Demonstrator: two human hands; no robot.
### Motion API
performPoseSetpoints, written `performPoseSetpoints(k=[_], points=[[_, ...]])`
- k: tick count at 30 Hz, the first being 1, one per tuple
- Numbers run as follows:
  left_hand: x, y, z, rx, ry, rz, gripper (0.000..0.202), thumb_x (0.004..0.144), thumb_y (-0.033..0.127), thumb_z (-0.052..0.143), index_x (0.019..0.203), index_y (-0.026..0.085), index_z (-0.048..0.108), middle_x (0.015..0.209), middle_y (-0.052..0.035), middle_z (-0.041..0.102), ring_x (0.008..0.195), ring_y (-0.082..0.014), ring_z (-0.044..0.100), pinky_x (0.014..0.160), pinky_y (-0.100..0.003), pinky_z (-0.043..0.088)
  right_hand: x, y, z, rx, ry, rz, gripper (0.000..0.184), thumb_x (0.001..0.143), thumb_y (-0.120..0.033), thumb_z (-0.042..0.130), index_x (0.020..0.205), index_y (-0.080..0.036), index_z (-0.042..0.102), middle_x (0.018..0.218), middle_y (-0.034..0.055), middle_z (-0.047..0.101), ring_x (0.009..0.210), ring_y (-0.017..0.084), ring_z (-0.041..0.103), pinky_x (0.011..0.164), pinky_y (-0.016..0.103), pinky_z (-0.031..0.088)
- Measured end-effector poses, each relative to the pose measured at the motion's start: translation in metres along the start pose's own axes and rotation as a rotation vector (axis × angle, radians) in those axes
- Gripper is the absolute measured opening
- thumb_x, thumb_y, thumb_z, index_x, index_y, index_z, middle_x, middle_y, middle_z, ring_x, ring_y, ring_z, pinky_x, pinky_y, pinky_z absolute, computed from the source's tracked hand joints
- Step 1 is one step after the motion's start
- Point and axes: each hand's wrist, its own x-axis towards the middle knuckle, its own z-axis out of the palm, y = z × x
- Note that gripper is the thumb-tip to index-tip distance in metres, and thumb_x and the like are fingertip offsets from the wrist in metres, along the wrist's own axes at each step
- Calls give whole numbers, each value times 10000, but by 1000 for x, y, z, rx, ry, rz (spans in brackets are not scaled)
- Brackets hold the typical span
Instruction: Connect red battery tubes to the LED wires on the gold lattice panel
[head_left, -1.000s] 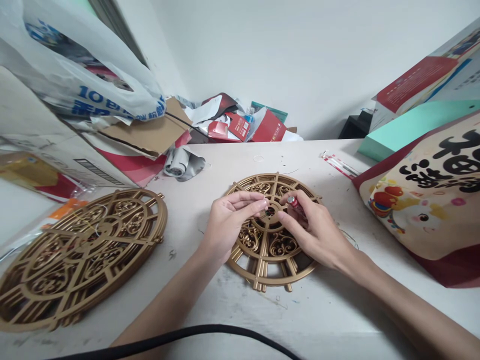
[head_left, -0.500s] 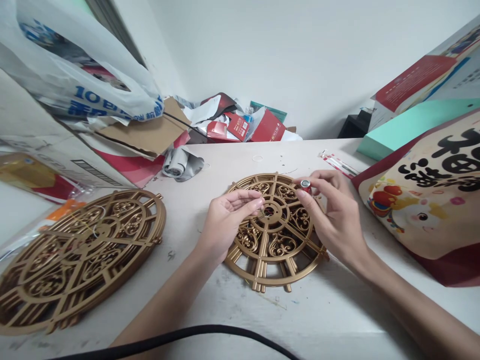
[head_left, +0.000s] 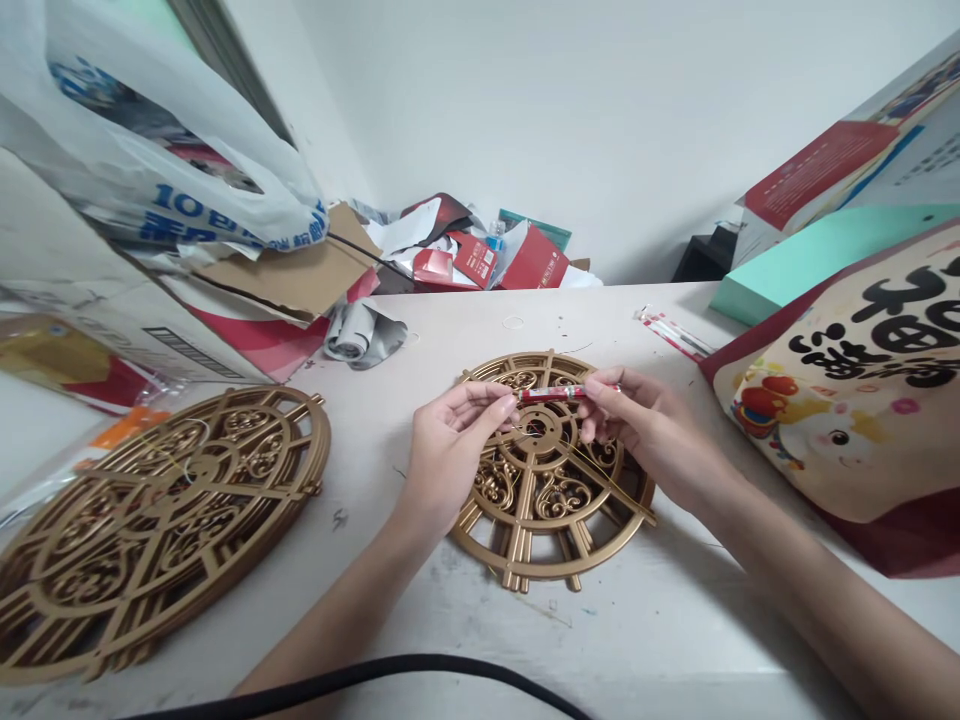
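A slim red-and-white pen-like stick (head_left: 553, 393) lies level between my hands, above a gold openwork disc (head_left: 538, 512). At its left end, my left hand (head_left: 450, 432) is closed in a pinch, thumb against fingers. My right hand (head_left: 637, 415) grips the other end between thumb and forefinger, with its remaining fingers curled below. The gold disc lies flat on the white table, with scroll ornaments between its spokes. Its hub has small holes and a thin wire near it. Both hands hover over the disc's far half and hide parts of it.
Another gold disc stack (head_left: 202, 530) sits at left, topped by a pale loop. A printed bag (head_left: 840, 400) stands at right, near packaged slim sticks (head_left: 675, 333). Boxes and a plastic bag (head_left: 217, 200) crowd the left. A black cable (head_left: 420, 662) crosses the front.
My right hand has moved left and turned the red stick from end-on to sideways, bringing it to my left fingers. My left hand has barely shifted.
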Motion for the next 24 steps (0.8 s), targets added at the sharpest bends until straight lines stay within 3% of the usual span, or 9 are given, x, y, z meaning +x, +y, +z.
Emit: performPoseSetpoints(k=[9,17,24], points=[[0,-2,2,-45,51,2,222,787,325,834,926,176,747,899,-53,761,840,-155,710,832,-279,588,1,4,2,-15,-60,83,245,975,-433,627,1047,-207,687,956,91,705,769,185,642,668,329,547],[-1,-3,3,-61,55,4,190,785,310,839,916,193,767,889,-41,764,829,-144,711,806,-254,594,1,7,2,102,-95,118,187,986,-369,629,1049,-208,699,988,82,701,771,171,636,703,329,553],[0,-3,2,-56,41,-6,206,783,318,835,922,183,764,907,-59,764,841,-170,719,827,-298,603,2,10,1,5,-105,101,235,1003,-397,590,1114,-206,670,1032,98,702,802,185,652,728,347,572]])
